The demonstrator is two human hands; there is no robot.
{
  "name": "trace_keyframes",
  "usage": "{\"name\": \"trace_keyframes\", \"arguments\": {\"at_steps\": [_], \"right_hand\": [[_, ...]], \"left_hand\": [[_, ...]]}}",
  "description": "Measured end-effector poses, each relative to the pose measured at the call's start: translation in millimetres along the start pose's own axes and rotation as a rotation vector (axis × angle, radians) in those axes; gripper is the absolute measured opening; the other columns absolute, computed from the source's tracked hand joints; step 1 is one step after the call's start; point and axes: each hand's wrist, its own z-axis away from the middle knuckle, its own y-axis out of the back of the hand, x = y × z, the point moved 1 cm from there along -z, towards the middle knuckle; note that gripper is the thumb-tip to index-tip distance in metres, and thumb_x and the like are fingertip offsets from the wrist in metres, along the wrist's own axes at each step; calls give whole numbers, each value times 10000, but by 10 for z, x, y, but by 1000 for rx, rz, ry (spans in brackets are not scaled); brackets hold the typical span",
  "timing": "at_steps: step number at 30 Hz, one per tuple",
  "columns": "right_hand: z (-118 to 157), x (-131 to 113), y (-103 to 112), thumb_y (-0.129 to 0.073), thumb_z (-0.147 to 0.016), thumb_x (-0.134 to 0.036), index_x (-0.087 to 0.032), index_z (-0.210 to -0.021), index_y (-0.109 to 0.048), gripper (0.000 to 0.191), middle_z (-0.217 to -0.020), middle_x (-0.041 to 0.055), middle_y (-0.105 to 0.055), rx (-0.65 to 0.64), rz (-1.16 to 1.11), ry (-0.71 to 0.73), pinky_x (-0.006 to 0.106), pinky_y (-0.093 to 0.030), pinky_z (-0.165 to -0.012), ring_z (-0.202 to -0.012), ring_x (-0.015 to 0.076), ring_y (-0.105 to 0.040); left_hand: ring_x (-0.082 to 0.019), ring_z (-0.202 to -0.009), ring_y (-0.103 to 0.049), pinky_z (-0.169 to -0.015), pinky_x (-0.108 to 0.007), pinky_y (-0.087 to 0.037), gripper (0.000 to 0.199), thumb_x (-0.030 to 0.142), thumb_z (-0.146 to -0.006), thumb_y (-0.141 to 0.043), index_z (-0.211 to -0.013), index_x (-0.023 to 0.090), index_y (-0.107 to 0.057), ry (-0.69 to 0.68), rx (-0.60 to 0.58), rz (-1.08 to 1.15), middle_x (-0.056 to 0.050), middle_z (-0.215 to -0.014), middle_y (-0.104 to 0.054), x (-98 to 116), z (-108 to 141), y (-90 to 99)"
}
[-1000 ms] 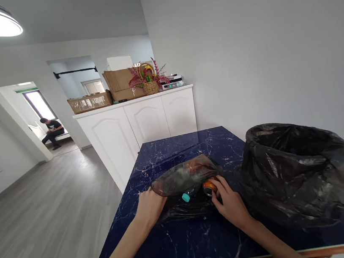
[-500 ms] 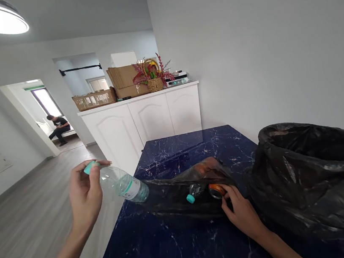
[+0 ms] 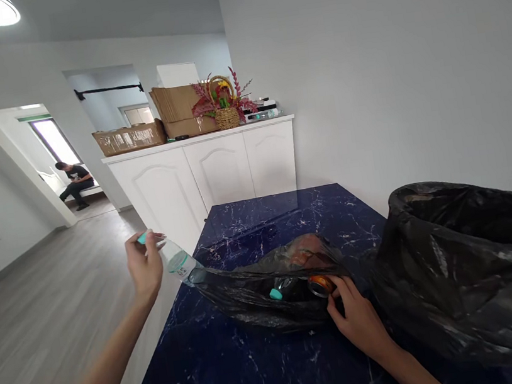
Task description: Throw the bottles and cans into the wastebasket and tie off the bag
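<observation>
Head view: your left hand (image 3: 145,265) pinches a clear bottle (image 3: 179,266) by its teal cap end, just left of the flattened black bag (image 3: 236,293), your landmark on the blue marbled table (image 3: 235,379). The bottle slants down toward the bag, its base meeting the bag's left end; you cannot tell whether it is inside. At the bag's open mouth, toward its right end, your right hand (image 3: 356,314) holds an orange can (image 3: 320,286) between thumb and fingers. Just left of that can, within the mouth, lies a second teal-capped bottle (image 3: 276,293). Right of the bag stands a large black sack (image 3: 473,282), open at the top.
</observation>
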Motion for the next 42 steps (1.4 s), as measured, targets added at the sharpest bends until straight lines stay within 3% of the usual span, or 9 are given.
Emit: {"name": "trace_keyframes", "arguments": {"at_steps": [6,14,17,21,22,25,28,36,42], "right_hand": [[0,15,-6,-404,-1075,-306,-231,-1405,-463,343,-1130,120,-614,-24,-11,-27,308,-527,-477,-630,186,-671],[-13,-5,21,-403,-1069,-298,-210,-1379,-476,331,-1127,118,-613,-21,2,-25,305,-523,-482,-647,190,-683],[-11,0,17,-410,-1061,-294,-207,-1354,-492,316,-1107,113,-614,-13,-6,-15,294,-526,-488,-664,191,-686],[-5,-5,12,-410,-1061,-292,-211,-1383,-479,339,-1132,118,-613,-16,-30,-28,272,-498,-449,-599,156,-647],[-5,-10,16,-411,-1061,-289,-213,-1386,-478,341,-1130,117,-615,-14,-30,-26,272,-495,-450,-593,153,-641],[-8,-29,39,-409,-1058,-274,-220,-1391,-476,343,-1117,110,-623,-17,-29,-9,275,-496,-472,-610,157,-646],[-14,-37,61,-395,-1059,-262,-226,-1404,-467,354,-1136,109,-626,-40,-35,2,282,-499,-493,-629,162,-660],[-46,-33,77,-381,-1042,-215,-232,-1418,-475,389,-1142,109,-640,-53,-16,10,294,-516,-555,-697,186,-692],[-56,-43,98,-376,-1049,-221,-245,-1421,-466,383,-1151,106,-632,-52,-79,0,282,-509,-545,-707,179,-693]], "left_hand": [[-246,-976,-751,-901,-456,-628,422,555,-967,-596,-1191,203,-529,-11,-200,-90,-91,-1019,-738,-152,158,-173],[-281,-1179,-694,-1009,-497,-574,523,566,-982,-539,-1323,185,-432,29,-269,-118,-157,-1211,-690,-306,192,-156],[-314,-1338,-571,-1134,-547,-476,554,578,-998,-503,-1346,157,-411,-31,-144,-157,-217,-1375,-550,-125,236,-45],[-311,-1221,-572,-1091,-532,-485,331,478,-1070,-420,-1233,202,-502,-281,-43,-184,-174,-1288,-523,519,631,148],[-286,-1125,-601,-1026,-494,-522,274,433,-1093,-371,-1176,226,-529,-327,-158,-136,-136,-1185,-561,709,791,157],[-218,-1026,-642,-917,-374,-554,251,307,-1110,-369,-1097,258,-615,-459,-842,-55,-72,-1099,-639,1174,1327,24],[-232,-1174,-625,-1019,-392,-510,157,286,-1076,-509,-1157,265,-642,-511,-1094,-155,-74,-1268,-648,1329,1739,-260],[-375,-1206,-614,-1032,-546,-486,351,433,-989,-658,-1168,132,-682,-501,-899,-637,-185,-1258,-691,961,2039,-1013],[-371,-1149,-654,-1003,-509,-505,234,378,-979,-686,-978,146,-715,-544,-915,-716,-180,-1174,-722,1008,1933,-943]]}}
